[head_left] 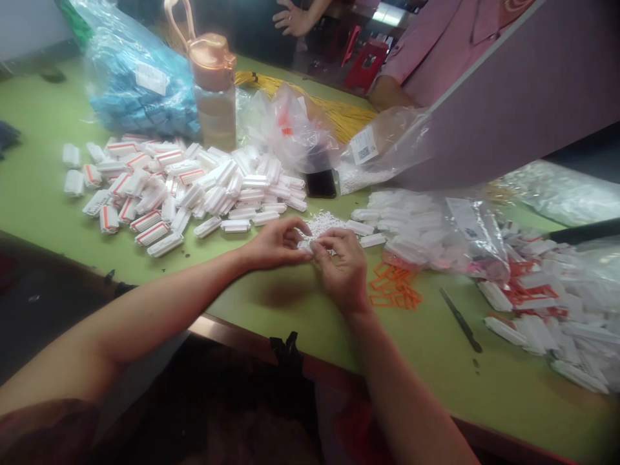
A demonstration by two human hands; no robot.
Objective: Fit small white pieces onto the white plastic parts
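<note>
My left hand (278, 244) has its fingers curled round a small white plastic piece (305, 246), mostly hidden by the fingers. From the other side my right hand (340, 261) pinches at the same piece, thumb and forefinger together. Just behind the fingertips lies a heap of tiny white parts (325, 223). Left of my hands spreads a pile of white plastic housings (208, 187), some with an orange-red stripe. Orange rectangular frames (397, 287) lie loose to the right of my right wrist.
A water bottle (216, 90) stands behind the pile beside a bag of blue parts (140, 84). A dark phone (321, 183), clear bags and yellow cables (339, 116) lie at the back. A thin knife (461, 320) and more housings (537, 329) are on the right. Another person's hand (293, 18) shows beyond.
</note>
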